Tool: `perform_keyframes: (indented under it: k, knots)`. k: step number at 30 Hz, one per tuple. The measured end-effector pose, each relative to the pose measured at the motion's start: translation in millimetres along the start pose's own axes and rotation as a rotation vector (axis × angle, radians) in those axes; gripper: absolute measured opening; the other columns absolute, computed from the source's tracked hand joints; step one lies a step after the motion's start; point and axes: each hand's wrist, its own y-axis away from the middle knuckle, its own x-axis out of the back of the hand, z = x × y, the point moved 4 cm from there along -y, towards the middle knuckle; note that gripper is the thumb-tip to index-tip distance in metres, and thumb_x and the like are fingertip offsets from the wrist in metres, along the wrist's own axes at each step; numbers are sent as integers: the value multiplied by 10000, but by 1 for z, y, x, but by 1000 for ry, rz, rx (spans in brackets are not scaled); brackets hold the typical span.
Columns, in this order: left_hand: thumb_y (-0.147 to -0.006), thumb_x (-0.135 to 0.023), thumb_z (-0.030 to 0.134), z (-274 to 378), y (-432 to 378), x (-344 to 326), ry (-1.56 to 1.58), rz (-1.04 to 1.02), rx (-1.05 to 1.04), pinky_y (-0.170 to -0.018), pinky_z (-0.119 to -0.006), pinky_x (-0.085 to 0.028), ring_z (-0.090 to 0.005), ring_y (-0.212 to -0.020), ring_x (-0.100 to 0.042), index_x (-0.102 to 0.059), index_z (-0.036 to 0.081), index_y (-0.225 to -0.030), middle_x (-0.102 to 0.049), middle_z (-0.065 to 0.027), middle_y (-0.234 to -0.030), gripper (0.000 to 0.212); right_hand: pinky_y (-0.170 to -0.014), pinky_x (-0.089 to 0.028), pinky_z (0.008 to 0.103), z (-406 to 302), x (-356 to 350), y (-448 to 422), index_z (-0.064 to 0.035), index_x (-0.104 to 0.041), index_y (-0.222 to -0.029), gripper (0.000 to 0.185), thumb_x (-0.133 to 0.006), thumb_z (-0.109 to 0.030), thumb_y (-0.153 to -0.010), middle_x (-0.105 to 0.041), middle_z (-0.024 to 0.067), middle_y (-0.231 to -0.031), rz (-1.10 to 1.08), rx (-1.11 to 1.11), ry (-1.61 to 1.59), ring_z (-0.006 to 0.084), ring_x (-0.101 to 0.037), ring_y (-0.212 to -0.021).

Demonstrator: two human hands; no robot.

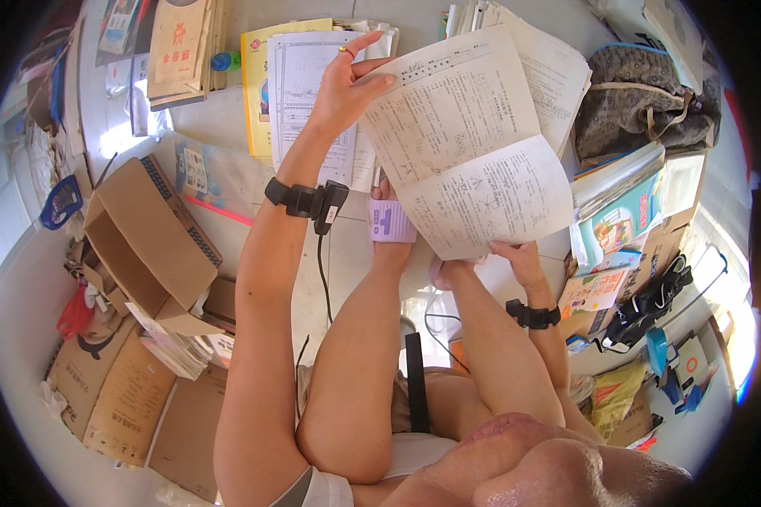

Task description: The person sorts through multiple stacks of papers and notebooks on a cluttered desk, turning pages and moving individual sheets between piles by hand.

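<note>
A large creased printed paper sheet (456,120) bearing text, small diagrams and handwriting is raised above the floor, in front of my knees. My left hand (354,85), a ring on one finger, pinches its upper left edge, the thumb on top and the index finger stretched away. Along the lower right edge, my right hand (521,258) grips the paper with its thumb; the other fingers are partly hidden. Under and beyond the left hand lie printed papers (307,82) on a yellow book (257,95). Behind the sheet's right side is a thick paper stack (555,82).
An open cardboard box (152,234) stands at left, near a pile of booklets (181,70). A patterned bag (634,95) and stacked books (628,215) are at right. Black cables (323,272) hang by my legs. My slippered foot (391,222) rests below the sheet.
</note>
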Motion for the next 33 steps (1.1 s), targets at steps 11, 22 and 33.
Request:
perform_keyframes:
  k: [11, 22, 33]
  knots:
    - [-840, -674, 42, 10, 6, -2, 57, -15, 27, -899, -258, -485, -130, -1008, -624, -357, 23, -1408, -663, -142, -1162, 651, -841, -515, 297, -3, 0, -4, 39, -614, -1146, 389, -717, 4, -773, -664, 105, -1084, -22, 43, 0, 169, -624, -968]
    - [-850, -661, 24, 15, 21, 9, 112, 61, -22, -882, -271, -505, -163, -1011, -639, -329, 5, -1412, -646, -186, -1171, 652, -754, -534, 304, -3, 8, -6, 19, -587, -1182, 398, -683, -6, -797, -666, 96, -1066, 30, 57, -27, 161, -635, -917]
    - [-843, -650, -29, 2, 51, 15, 163, 173, 82, -884, -277, -505, -160, -1007, -634, -318, 3, -1413, -644, -188, -1161, 660, -816, -496, 244, -16, 44, -18, 13, -601, -1142, 300, -644, -41, -850, -678, 67, -1046, 181, 169, -62, 115, -627, -922]
